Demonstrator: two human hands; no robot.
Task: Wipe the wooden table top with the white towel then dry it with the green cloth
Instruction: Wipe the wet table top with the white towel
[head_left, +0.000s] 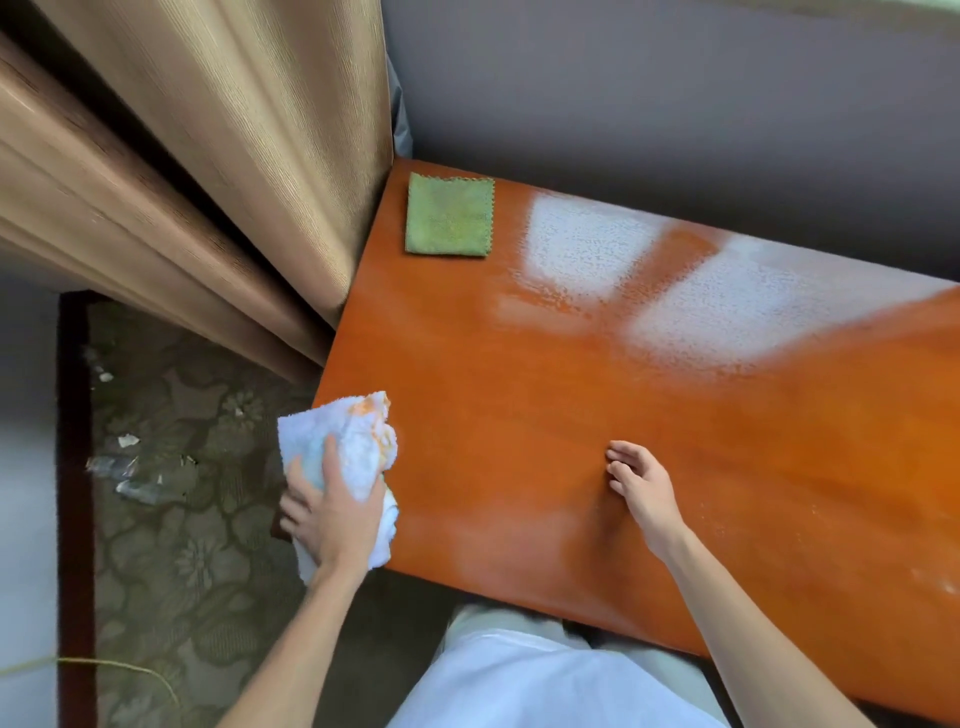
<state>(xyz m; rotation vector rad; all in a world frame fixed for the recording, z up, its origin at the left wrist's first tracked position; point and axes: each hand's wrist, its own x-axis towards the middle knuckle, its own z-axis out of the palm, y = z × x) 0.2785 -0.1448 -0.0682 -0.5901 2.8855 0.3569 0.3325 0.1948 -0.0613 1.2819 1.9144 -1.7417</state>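
The left hand (332, 512) closes its grip on the bunched white towel (358, 457) at the desk's (571, 405) lower-left edge — fingers partly buried in cloth. The right hand (641, 480) rests on the wood, fingers loosely curled, holding nothing. The green cloth (449, 215) lies flat, upper centre.

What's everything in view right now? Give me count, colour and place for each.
Glossy wooden table top: one, orange-brown, centre and right, window glare at its far side.
Folded green cloth: one, green, far left corner of the table.
Crumpled white towel: one, white with orange stains, table's near left edge.
Pleated curtain: one, tan, upper left.
Patterned carpet: one, olive, littered with scraps, lower left.
Left hand: gripping the towel.
Right hand: empty, fingers on the table.
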